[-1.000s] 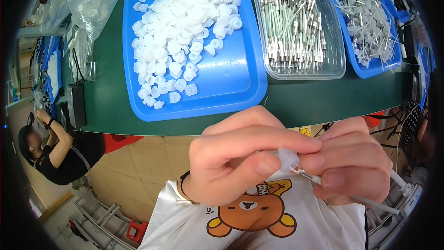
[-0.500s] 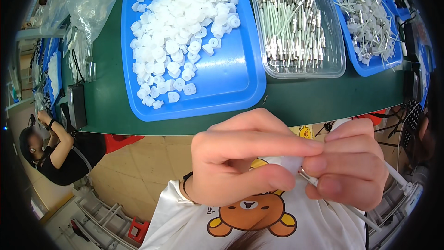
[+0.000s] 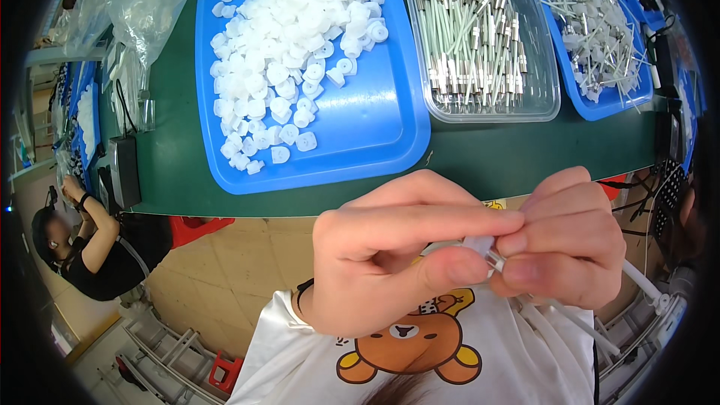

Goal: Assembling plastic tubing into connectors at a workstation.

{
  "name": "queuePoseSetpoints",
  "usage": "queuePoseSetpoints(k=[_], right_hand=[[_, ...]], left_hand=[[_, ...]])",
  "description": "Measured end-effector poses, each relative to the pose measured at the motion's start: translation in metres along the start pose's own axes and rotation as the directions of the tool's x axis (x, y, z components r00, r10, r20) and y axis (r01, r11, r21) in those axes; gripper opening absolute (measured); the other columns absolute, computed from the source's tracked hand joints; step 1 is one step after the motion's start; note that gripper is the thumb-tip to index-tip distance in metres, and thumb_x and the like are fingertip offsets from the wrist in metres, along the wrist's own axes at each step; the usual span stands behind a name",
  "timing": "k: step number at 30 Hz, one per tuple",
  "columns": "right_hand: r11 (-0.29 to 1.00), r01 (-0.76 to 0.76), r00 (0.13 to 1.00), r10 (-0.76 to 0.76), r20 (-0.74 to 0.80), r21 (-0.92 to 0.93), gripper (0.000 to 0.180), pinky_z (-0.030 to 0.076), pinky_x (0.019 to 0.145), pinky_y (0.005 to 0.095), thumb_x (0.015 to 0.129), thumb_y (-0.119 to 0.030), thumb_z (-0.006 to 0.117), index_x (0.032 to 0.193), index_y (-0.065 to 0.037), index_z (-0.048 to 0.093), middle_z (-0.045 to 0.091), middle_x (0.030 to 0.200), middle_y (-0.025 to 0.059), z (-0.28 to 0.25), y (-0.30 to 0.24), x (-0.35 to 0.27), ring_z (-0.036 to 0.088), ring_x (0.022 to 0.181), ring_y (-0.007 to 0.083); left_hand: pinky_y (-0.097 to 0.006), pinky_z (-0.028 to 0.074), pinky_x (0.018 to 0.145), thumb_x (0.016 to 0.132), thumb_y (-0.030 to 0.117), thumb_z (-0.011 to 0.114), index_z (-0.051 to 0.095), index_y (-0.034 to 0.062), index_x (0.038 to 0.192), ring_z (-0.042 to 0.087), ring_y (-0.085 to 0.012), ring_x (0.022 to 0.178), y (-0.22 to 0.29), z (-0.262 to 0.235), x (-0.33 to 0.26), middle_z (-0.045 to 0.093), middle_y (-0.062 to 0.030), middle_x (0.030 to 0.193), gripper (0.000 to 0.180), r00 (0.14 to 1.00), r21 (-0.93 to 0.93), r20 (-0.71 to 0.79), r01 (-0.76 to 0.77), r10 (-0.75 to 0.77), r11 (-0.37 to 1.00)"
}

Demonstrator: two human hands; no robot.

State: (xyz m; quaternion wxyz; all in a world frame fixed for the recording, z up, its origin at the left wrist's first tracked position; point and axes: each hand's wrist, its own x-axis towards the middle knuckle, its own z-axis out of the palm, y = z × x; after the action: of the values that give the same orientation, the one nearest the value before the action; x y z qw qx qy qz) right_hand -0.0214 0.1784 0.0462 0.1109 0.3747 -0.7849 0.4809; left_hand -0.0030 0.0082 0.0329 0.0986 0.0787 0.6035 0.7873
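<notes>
My left hand [image 3: 375, 266] pinches a small translucent white plastic cap [image 3: 478, 243] between thumb and fingers, in front of my chest. Facing it, my right hand [image 3: 574, 240] has its fingers closed on a thin metal-ended rod [image 3: 495, 259]. The rod's silvery end meets the cap, but my fingertips hide how far it goes in. Beyond my hands, a blue tray [image 3: 375, 157] holds a heap of similar white caps [image 3: 292, 45]. A clear plastic box [image 3: 495, 114] beside it contains many metal-ended rods [image 3: 472, 37].
Farther right, another blue tray [image 3: 600, 111] is piled with rods bearing white caps [image 3: 592, 30]. These containers stand on a green table [image 3: 517, 146]. A clear plastic bag [image 3: 154, 0] and a black box [image 3: 124, 172] are at left, where another person [image 3: 97, 247] sits.
My right hand has turned and shifted slightly up and left. The cap now shows between my left thumb and finger, with less of the rod's metal end visible.
</notes>
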Motion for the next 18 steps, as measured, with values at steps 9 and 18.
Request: queuePoseSetpoints(k=[9,18], right_hand=[[0.991,-0.016,0.984,-0.007,-0.176,-0.13,0.017,0.034,0.065,0.0321,0.073,-0.031,0.063,0.081,-0.021,0.054,0.053,0.077,-0.0069,0.012,0.009,-0.007,0.044,0.078,0.0164],[0.963,-0.172,0.957,0.213,-0.196,0.208,0.02,0.035,0.059,0.0307,0.074,-0.028,0.064,0.076,-0.012,0.053,0.051,0.07,-0.0014,0.015,0.016,-0.007,0.042,0.069,0.0174]], left_hand=[[-0.023,0.039,0.057,0.082,0.035,0.053,0.061,-0.0071,0.091,0.053,-0.0153,0.067,0.003,0.007,0.003,0.058,-0.0135,0.08,0.043,1.0,-0.021,-0.023,0.005,-0.006,1.0],[-0.024,0.039,0.059,0.085,0.041,0.045,0.058,-0.0077,0.097,0.053,-0.0154,0.067,0.005,0.005,0.002,0.057,-0.0124,0.078,0.052,0.999,0.016,-0.036,0.041,-0.041,0.999]])
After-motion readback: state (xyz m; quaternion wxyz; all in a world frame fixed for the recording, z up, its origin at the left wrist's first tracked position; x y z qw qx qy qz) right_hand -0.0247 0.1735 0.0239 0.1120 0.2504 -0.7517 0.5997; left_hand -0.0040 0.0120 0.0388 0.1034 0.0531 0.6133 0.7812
